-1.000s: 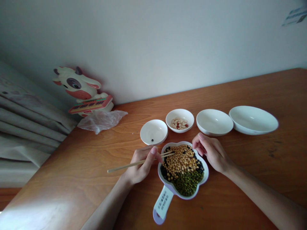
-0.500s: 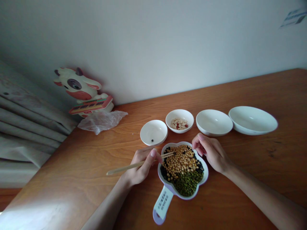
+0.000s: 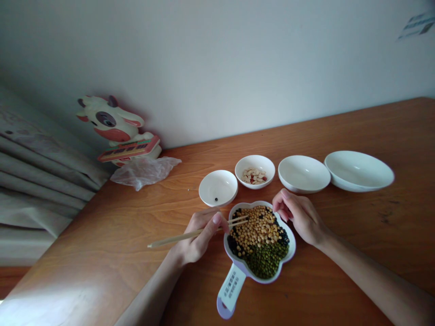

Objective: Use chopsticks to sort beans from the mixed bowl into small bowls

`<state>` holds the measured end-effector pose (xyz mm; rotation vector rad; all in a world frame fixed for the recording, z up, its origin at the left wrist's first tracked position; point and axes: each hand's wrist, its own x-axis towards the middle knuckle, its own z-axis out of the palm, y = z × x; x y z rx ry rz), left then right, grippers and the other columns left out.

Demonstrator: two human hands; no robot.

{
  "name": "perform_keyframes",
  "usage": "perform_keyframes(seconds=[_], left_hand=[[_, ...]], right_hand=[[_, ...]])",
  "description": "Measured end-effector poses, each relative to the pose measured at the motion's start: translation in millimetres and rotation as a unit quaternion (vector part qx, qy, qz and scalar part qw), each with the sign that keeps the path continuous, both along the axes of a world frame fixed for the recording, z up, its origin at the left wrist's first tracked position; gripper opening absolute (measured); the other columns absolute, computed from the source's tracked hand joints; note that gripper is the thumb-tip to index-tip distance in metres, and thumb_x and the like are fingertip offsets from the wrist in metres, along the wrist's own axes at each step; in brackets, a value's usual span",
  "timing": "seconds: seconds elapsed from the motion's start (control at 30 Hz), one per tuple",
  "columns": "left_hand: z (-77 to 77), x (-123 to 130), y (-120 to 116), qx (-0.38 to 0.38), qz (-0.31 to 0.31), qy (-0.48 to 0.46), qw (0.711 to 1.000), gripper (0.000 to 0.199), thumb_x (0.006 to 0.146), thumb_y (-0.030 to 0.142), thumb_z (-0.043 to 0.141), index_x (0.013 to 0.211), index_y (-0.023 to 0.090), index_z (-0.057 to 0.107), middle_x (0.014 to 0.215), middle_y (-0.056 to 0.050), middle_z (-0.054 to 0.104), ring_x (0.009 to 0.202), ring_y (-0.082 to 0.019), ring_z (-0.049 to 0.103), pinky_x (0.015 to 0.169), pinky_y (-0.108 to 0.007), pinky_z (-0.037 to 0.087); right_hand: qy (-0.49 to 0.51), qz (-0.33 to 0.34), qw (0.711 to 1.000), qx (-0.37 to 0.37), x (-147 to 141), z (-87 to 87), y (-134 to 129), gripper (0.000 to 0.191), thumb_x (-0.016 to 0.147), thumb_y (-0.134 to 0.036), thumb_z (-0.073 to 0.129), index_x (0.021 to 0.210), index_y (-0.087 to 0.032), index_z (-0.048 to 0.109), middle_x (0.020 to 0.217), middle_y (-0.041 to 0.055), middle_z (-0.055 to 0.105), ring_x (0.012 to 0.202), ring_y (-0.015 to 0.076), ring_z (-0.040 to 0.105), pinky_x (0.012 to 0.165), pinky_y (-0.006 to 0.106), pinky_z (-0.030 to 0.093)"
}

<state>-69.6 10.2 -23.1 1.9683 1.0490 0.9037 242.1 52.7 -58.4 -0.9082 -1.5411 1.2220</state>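
My left hand (image 3: 203, 233) is closed around a pair of wooden chopsticks (image 3: 171, 239). Their tips lie slightly apart over the yellow soybeans (image 3: 260, 224) in a flower-shaped white and purple dish (image 3: 291, 246). Green mung beans (image 3: 267, 259) fill the dish's near side, and black beans (image 3: 234, 245) show along its edges. A labelled handle (image 3: 231, 287) points toward me. At the dish's far right rim, the curled fingers of my right hand (image 3: 299, 215) rest against the edge; some fingertips are hidden.
Beyond the dish stand a small white bowl (image 3: 209, 188) with one black bean (image 3: 216, 199), another bowl (image 3: 240, 168) with pale flat seeds and red bits, and two larger white bowls (image 3: 303, 174) to the right. A cow toy (image 3: 117, 129) and plastic bag (image 3: 144, 172) sit back left.
The chopstick tips have spread slightly apart, and their back end has shifted a little left. My right hand and the dish look nearly the same.
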Motion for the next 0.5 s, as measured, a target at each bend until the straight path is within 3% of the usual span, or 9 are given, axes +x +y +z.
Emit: perform_keyframes(seconds=[0.5], left_hand=[[-1.5, 5.2, -0.9, -0.018, -0.007, 0.004, 1.0, 0.061, 0.121, 0.048, 0.034, 0.085, 0.016, 0.072, 0.085, -0.005, 0.067, 0.077, -0.016, 0.061, 0.077, -0.028, 0.047]], right_hand=[[-0.012, -0.004, 1.0, -0.006, 1.5, -2.1, -0.2, 0.057, 0.118, -0.057, 0.042, 0.083, -0.021, 0.069, 0.061, -0.0023, 0.052, 0.057, 0.0138, 0.048, 0.057, 0.031, 0.036]])
